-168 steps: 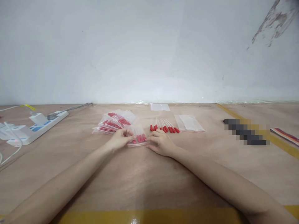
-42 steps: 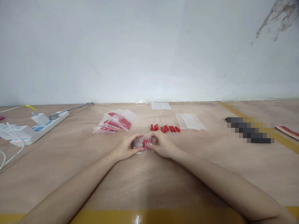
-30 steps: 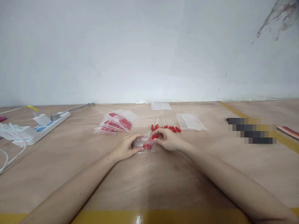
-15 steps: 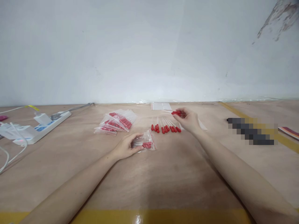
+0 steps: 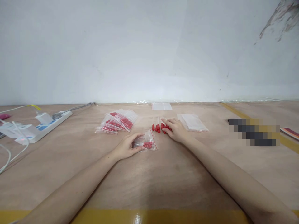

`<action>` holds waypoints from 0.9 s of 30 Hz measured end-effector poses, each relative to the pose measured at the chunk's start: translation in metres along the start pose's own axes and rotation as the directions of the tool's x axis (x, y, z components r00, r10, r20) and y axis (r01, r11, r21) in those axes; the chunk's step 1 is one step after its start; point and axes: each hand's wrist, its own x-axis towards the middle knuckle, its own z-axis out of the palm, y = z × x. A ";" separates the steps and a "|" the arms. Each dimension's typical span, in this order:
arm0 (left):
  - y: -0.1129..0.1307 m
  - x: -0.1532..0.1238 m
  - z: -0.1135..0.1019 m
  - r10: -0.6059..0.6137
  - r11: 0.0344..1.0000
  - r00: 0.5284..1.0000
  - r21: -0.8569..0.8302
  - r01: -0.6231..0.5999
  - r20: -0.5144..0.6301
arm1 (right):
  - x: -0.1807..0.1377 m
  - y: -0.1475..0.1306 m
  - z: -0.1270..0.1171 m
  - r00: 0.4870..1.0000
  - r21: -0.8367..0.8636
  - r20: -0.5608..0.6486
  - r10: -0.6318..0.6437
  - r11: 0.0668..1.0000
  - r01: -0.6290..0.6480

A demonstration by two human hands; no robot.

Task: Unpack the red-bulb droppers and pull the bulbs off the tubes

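My left hand [image 5: 126,147] lies on the wooden table [image 5: 149,180], fingers curled on a small clear zip bag [image 5: 147,143] that holds red-bulbed droppers. My right hand [image 5: 175,129] rests just behind it, fingers stretched flat over a row of loose red-bulbed droppers [image 5: 157,127]. The right part of that row is hidden under the hand. I cannot see anything gripped in the right hand.
A pile of filled zip bags [image 5: 118,122] lies to the back left. A stack of empty bags [image 5: 192,122] sits right of my right hand, and another bag [image 5: 161,106] by the wall. A power strip [image 5: 44,126] with cables is far left, a pixelated object [image 5: 254,135] far right.
My right hand left the bag, lifted a dropper up to the back right, then came down flat on the loose row. My left hand stayed on the bag.
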 end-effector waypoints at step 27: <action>0.004 0.002 -0.001 0.014 1.000 0.998 -0.004 -0.014 0.069 | 0.001 -0.072 0.014 0.941 0.285 0.293 -0.166 0.955 0.080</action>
